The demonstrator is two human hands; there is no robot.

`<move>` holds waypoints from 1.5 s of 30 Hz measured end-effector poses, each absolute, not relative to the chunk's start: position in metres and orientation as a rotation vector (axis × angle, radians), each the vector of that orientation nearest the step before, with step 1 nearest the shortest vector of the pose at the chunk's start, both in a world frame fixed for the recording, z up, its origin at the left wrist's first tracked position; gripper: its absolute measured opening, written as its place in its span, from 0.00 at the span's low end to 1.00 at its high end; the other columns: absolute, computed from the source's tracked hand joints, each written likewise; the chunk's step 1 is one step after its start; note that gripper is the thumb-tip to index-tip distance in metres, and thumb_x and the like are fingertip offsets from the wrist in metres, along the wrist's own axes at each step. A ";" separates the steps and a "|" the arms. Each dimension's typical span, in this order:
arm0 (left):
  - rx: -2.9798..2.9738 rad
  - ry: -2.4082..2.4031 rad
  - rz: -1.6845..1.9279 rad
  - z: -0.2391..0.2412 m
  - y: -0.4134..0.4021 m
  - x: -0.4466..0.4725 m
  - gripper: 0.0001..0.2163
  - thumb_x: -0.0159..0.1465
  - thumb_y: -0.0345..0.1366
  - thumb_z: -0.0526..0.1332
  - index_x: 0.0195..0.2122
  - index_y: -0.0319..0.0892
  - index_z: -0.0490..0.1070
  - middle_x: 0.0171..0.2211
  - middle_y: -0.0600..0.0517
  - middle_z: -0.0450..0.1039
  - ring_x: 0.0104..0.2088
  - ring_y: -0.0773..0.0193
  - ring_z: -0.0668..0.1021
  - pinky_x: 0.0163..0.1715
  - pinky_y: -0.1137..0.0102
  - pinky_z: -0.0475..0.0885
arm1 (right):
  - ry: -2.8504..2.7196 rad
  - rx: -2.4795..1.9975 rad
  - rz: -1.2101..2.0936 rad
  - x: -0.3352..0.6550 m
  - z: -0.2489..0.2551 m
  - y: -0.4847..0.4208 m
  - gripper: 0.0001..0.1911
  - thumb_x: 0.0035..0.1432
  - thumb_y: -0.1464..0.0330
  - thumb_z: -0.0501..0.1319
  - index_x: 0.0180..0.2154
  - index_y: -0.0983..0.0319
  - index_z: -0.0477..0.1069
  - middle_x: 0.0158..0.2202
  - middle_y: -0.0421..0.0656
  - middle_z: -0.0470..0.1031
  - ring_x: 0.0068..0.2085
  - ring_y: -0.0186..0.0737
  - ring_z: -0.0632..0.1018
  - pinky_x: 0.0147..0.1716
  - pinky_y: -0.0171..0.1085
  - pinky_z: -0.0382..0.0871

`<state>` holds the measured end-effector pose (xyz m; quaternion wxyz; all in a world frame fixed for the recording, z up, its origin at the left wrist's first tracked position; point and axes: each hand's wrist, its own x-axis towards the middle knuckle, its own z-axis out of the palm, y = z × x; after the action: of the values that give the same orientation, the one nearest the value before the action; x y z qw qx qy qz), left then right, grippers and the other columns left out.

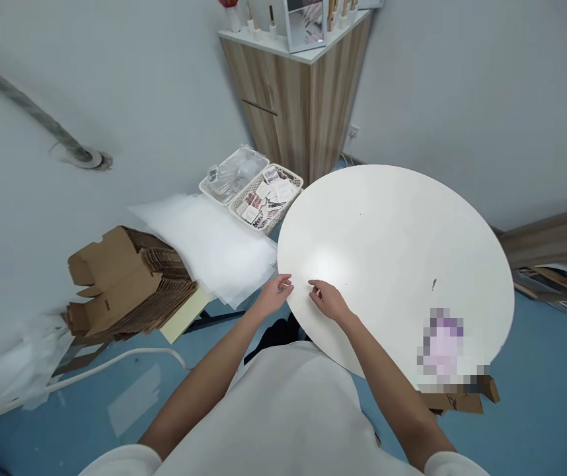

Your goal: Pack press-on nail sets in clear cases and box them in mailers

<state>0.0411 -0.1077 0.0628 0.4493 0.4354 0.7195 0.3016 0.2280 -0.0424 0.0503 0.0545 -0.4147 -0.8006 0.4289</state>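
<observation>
A round white table (pixel 392 238) stands in front of me. My left hand (pixel 277 291) hovers at its near left edge with the fingers curled toward a pinch; I cannot make out anything in it. My right hand (pixel 327 299) rests over the tabletop close beside it, fingers bent and pointing at the left hand. The two hands are a few centimetres apart.
Left of the table lie a stack of white translucent sheets (pixel 209 244), flattened cardboard boxes (pixel 129 284), and two white baskets (pixel 265 195), one with small cards, one with clear plastic. A wooden cabinet (pixel 293 99) stands behind. A blurred patch (pixel 443 347) sits on the table's near right.
</observation>
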 end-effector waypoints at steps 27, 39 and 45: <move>1.656 1.986 0.116 0.022 0.090 -0.203 0.15 0.54 0.23 0.54 0.44 0.35 0.66 0.38 0.43 0.71 0.43 0.54 0.71 0.44 0.63 0.64 | -2.347 -1.510 1.377 -0.061 0.012 0.134 0.19 0.51 0.74 0.55 0.47 0.66 0.64 0.41 0.48 0.70 0.40 0.38 0.71 0.42 0.38 0.63; 1.659 1.932 -0.375 0.005 0.118 -0.209 0.14 0.52 0.26 0.57 0.42 0.35 0.63 0.38 0.41 0.70 0.42 0.54 0.73 0.38 0.66 0.67 | -2.062 -1.763 1.364 -0.091 -0.027 0.143 0.10 0.48 0.74 0.57 0.36 0.61 0.66 0.29 0.39 0.69 0.32 0.35 0.69 0.33 0.34 0.62; 1.657 1.954 -0.301 0.003 0.116 -0.208 0.14 0.52 0.25 0.57 0.41 0.35 0.65 0.37 0.41 0.70 0.40 0.53 0.73 0.36 0.65 0.67 | -2.098 -1.810 1.331 -0.091 -0.030 0.143 0.10 0.47 0.73 0.56 0.36 0.60 0.65 0.27 0.39 0.68 0.30 0.36 0.68 0.32 0.36 0.61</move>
<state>-0.2080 0.1164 0.0026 0.2772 0.6171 0.7279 -0.1119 -0.0908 0.1425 -0.0302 0.0337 -0.5884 -0.6821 0.4328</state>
